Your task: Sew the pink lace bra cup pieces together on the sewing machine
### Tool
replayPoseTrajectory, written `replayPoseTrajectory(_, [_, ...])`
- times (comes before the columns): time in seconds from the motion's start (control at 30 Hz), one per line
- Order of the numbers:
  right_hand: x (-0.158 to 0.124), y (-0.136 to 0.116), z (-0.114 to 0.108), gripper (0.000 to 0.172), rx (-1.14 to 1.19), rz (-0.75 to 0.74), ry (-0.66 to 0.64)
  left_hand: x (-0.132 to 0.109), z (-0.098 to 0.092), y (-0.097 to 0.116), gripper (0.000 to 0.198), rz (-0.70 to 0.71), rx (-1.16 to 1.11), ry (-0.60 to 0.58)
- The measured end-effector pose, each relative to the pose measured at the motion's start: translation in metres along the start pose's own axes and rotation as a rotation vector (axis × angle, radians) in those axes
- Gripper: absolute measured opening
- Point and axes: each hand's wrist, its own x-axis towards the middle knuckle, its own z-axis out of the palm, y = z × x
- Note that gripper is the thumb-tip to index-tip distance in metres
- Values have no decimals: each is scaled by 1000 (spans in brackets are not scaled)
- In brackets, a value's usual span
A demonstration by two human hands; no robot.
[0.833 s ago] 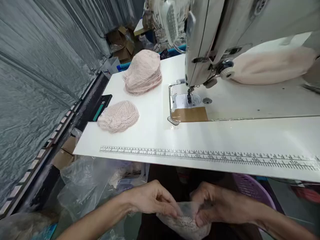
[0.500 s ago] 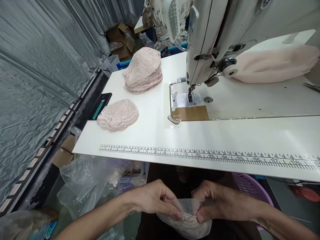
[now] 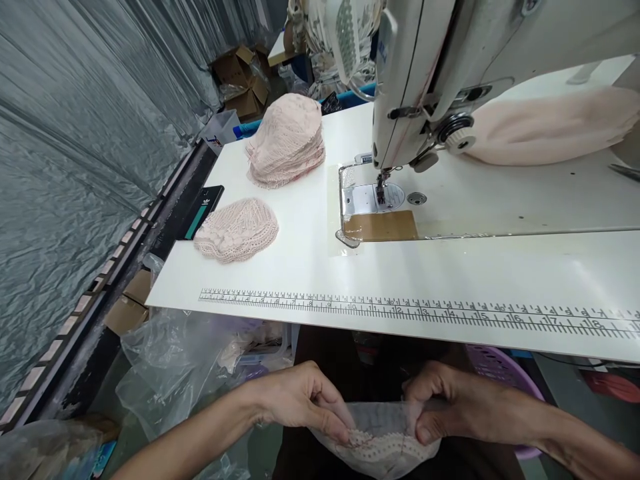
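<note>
Fingers [image 3: 331, 421] pinch tight on both sides: left hand [image 3: 295, 400] and right hand [image 3: 453, 403] each grip one end of the lace piece [image 3: 383, 445], stretched between the fingertips, with the table [image 3: 450, 273] edge just beyond them.

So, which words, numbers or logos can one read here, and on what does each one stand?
"8" to "18": ruler scale printed on the white table; lower numbers too small.
White logo, perhaps a trefoil, no readable word: black box.
Label on the clear tub: blurred.
Blue mark on the sewing machine: blurred.
Lace piece between left hand and right hand: no text.
</note>
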Motion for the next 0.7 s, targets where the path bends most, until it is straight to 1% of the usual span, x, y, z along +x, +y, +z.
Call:
replayPoseTrajectory(0.17, [0,-2,3,16,0,9,-11,1,0,-1,32,14,6,-8])
replayPoseTrajectory(0.3, [8,-4,9,25,59,-7,-52,3,1,-2,32,18,-27,-2])
replayPoseTrajectory(0.37, [12,-3,11,26,69,-29,-46,4,2,-2,33,12,-47,15])
replayPoseTrajectory(0.47, [16,-1,11,27,56,-53,0,2,2,-2,35,22,-40,58])
replayPoseTrajectory(0.6, [14,-1,11,40,22,-77,54,0,2,-2,40,25,-27,113])
replayPoseTrajectory(0.7, [8,-4,17,42,-63,-109,144,-1,7,1,40,80,-29,191])
